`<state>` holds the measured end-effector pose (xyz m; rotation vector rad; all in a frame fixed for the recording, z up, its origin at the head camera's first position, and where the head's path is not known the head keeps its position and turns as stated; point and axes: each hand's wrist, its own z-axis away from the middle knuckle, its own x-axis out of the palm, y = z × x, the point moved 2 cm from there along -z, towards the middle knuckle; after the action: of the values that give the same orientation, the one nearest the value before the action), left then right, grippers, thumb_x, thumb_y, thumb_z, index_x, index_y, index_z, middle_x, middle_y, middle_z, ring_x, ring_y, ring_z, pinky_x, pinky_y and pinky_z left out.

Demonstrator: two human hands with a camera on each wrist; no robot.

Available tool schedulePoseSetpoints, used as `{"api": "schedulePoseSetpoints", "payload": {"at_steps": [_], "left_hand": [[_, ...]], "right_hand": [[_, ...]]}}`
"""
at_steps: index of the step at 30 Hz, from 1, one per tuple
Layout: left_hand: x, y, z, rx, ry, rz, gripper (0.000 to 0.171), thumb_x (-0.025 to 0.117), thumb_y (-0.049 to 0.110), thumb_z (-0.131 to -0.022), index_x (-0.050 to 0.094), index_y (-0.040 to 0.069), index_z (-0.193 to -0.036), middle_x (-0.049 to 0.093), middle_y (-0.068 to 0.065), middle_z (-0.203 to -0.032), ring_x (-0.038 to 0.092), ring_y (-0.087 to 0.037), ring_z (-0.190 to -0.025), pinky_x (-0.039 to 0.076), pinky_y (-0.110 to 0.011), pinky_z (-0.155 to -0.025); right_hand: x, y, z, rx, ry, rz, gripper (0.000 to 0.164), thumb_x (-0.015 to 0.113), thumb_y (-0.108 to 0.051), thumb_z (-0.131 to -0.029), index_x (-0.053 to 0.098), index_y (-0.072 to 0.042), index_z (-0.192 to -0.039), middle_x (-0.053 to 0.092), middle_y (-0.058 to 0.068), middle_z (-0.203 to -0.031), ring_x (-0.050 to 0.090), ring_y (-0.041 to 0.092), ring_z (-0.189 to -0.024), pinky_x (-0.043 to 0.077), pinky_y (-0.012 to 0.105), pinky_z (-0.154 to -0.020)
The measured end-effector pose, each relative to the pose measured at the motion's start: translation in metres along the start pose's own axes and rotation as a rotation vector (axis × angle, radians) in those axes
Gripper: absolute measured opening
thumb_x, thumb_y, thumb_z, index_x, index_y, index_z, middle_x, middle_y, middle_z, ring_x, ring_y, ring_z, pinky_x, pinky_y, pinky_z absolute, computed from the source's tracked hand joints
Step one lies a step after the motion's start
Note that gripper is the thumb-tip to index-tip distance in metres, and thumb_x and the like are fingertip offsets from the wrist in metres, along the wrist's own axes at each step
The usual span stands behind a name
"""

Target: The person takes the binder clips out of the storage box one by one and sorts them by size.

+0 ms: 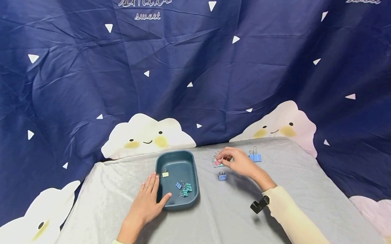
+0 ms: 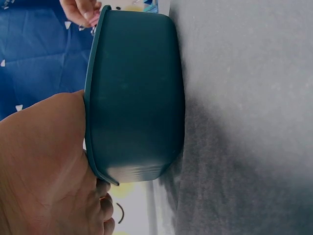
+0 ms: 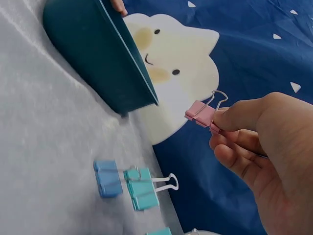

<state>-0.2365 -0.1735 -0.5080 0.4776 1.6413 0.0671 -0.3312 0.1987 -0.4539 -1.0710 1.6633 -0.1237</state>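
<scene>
Between the thumb and fingers of my right hand (image 1: 238,162) is a pink binder clip (image 3: 199,112), pinched at one end and held above the cloth in the right wrist view. Below it on the table are a teal binder clip (image 3: 143,190) and a blue binder clip (image 3: 108,181). My left hand (image 1: 145,200) rests along the left rim of a dark teal bin (image 1: 195,180), its fingers straight and thumb spread over the near edge. Inside the bin lie a yellow clip (image 1: 165,173), a blue clip (image 1: 178,185) and several teal clips (image 1: 186,190).
A larger blue binder clip (image 1: 255,158) lies to the right, beyond my right hand. Grey cloth (image 1: 226,222) covers the table. Behind it hangs a dark blue curtain (image 1: 181,100) with clouds and white triangles.
</scene>
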Motion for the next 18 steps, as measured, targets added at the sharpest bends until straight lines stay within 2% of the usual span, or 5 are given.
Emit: {"api": "schedulePoseSetpoints", "payload": {"at_steps": [7, 18], "left_hand": [[0.001, -0.001, 0.000, 0.000, -0.005, -0.001, 0.093, 0.054, 0.061, -0.105, 0.027, -0.005, -0.166, 0.022, -0.023, -0.176, 0.021, -0.041, -0.164, 0.022, -0.059, -0.133], [0.001, 0.000, 0.000, -0.002, 0.002, 0.013, 0.092, 0.057, 0.057, -0.106, 0.028, -0.005, -0.166, 0.023, -0.024, -0.176, 0.022, -0.042, -0.164, 0.023, -0.060, -0.132]], "right_hand": [[-0.015, 0.013, 0.018, 0.050, 0.020, -0.005, 0.016, 0.075, -0.003, -0.094, 0.082, -0.013, -0.105, 0.077, -0.001, -0.106, 0.068, 0.010, -0.091, 0.059, 0.030, -0.083], [-0.027, 0.039, 0.040, 0.077, 0.080, 0.019, 0.018, 0.078, 0.002, -0.091, 0.083, -0.012, -0.100, 0.078, 0.003, -0.104, 0.066, 0.007, -0.085, 0.058, 0.026, -0.078]]}}
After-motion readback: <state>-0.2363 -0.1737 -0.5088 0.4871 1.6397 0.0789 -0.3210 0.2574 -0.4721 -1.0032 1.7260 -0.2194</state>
